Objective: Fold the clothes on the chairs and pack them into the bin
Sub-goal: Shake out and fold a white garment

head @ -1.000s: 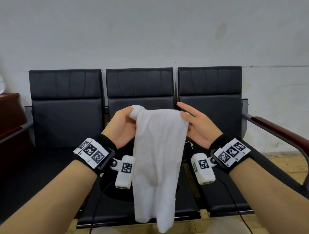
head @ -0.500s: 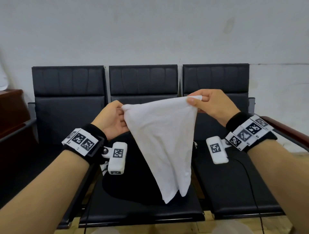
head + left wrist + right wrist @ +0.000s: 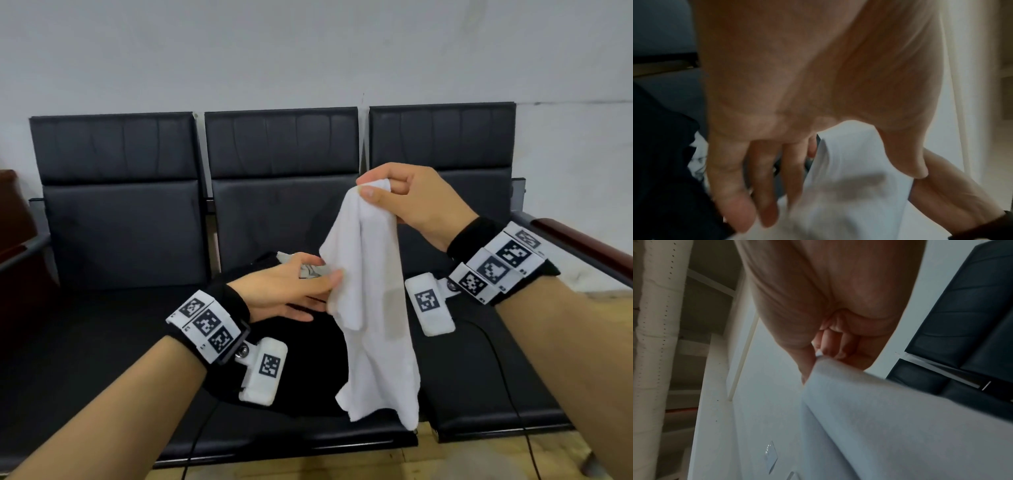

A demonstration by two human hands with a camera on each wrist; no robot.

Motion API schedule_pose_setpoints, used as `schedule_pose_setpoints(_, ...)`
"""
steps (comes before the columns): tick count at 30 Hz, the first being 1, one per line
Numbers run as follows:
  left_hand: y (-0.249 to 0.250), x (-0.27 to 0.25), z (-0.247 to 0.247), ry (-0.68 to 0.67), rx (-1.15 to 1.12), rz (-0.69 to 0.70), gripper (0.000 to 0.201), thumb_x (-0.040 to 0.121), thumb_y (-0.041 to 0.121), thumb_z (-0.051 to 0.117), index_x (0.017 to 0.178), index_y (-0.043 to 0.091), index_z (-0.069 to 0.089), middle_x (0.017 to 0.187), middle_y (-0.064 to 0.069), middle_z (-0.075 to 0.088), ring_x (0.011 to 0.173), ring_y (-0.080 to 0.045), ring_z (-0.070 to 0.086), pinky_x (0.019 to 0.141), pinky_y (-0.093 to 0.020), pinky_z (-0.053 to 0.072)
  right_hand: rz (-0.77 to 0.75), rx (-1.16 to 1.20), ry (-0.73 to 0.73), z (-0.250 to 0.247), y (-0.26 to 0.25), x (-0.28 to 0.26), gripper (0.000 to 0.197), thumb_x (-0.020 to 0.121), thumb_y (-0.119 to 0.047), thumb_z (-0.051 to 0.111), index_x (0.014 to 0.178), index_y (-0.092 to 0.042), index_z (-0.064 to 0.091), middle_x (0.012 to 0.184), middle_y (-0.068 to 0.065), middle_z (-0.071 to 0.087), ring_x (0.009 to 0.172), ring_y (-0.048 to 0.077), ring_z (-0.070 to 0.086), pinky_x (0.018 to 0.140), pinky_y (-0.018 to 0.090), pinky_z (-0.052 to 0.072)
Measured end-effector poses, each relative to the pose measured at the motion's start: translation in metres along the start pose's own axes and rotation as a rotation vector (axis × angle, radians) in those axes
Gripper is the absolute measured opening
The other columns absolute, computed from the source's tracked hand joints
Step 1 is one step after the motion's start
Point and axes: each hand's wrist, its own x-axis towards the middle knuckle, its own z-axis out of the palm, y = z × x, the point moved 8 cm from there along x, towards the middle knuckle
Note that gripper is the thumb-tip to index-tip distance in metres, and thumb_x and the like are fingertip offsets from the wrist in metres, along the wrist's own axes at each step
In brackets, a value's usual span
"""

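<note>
White garment (image 3: 371, 308) hangs lengthwise down from right hand's (image 3: 407, 202) pinching grip; left hand (image 3: 284, 287) open.

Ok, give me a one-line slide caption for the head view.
Right hand pinches a white garment aloft over black chairs while open left hand touches its edge.
</note>
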Motion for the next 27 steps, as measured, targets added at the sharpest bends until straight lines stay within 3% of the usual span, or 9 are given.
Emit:
schedule_pose_setpoints(3,-0.001,0.014,0.010,-0.009,-0.167,0.088,0.065,0.079,0.037,0.079,0.135,0.025,0.047,0.116,0.004,0.077,0.113,-0.018,0.072,0.093,-0.043,0.061,-0.008,0.042,-0.009,-0.002,0.000,0.003,0.018,0.096,-0.030,0.072,0.114,-0.026,0.074,0.102,-0.001,0.078,0.098,0.018,0.074,0.088,0.043,0.061)
schedule_pose_setpoints(9,0.013,0.031,-0.015,0.120,-0.268,0.242,0.059,0.082,0.021,0.079,0.137,0.014,0.056,0.120,-0.012,0.075,0.108,-0.027,0.074,0.083,-0.040,0.063,-0.035,0.060,0.003,-0.014,0.004,0.012,0.021,0.098,-0.026,0.069,0.118,-0.020,0.073,0.101,-0.002,0.078,0.096,0.015,0.074,0.082,0.031,0.062)
schedule_pose_setpoints(14,0.005,0.034,-0.046,0.114,-0.403,0.231,0.066,0.085,0.018,0.080,0.143,0.031,0.051,0.129,-0.006,0.071,0.102,-0.023,0.072,0.075,-0.034,0.063,0.005,0.104,0.040,-0.030,0.027,0.016,0.020,0.100,-0.022,0.066,0.118,-0.020,0.075,0.105,0.001,0.079,0.100,0.016,0.074,0.085,0.032,0.060)
schedule_pose_setpoints(18,0.009,0.036,-0.077,0.159,-0.542,0.235,0.049,0.090,0.021,0.063,0.138,0.023,0.057,0.127,0.002,0.073,0.103,-0.014,0.072,0.085,-0.034,0.061,0.044,0.059,-0.016,-0.028,0.045,0.023,0.023,0.101,-0.020,0.065,0.123,-0.020,0.073,0.108,0.001,0.079,0.104,0.016,0.074,0.089,0.029,0.060)
schedule_pose_setpoints(21,0.020,0.043,-0.098,0.220,-0.475,0.236,0.034,0.095,0.019,0.061,0.128,0.014,0.064,0.116,0.000,0.077,0.097,-0.012,0.074,0.082,-0.029,0.063,0.092,0.005,-0.103,-0.022,0.057,0.030,0.027,0.100,-0.016,0.065,0.127,-0.017,0.071,0.114,-0.001,0.077,0.108,0.012,0.073,0.093,0.025,0.058)
schedule_pose_setpoints(23,0.028,0.049,-0.108,0.233,-0.401,0.259,0.036,0.086,0.015,0.067,0.121,0.010,0.069,0.118,-0.008,0.077,0.099,-0.014,0.075,0.081,-0.028,0.062,0.133,-0.061,-0.154,-0.019,0.066,0.033,0.029,0.100,-0.017,0.065,0.128,-0.017,0.070,0.117,-0.003,0.075,0.109,0.010,0.071,0.098,0.030,0.057)
schedule_pose_setpoints(27,0.048,0.053,-0.115,0.253,-0.091,0.304,0.034,0.088,0.005,0.071,0.122,0.002,0.070,0.114,-0.015,0.077,0.103,-0.020,0.075,0.086,-0.025,0.061,0.119,-0.340,-0.229,-0.014,0.072,0.041,0.030,0.097,-0.023,0.069,0.127,-0.027,0.071,0.116,-0.016,0.072,0.108,0.005,0.068,0.102,0.029,0.052)
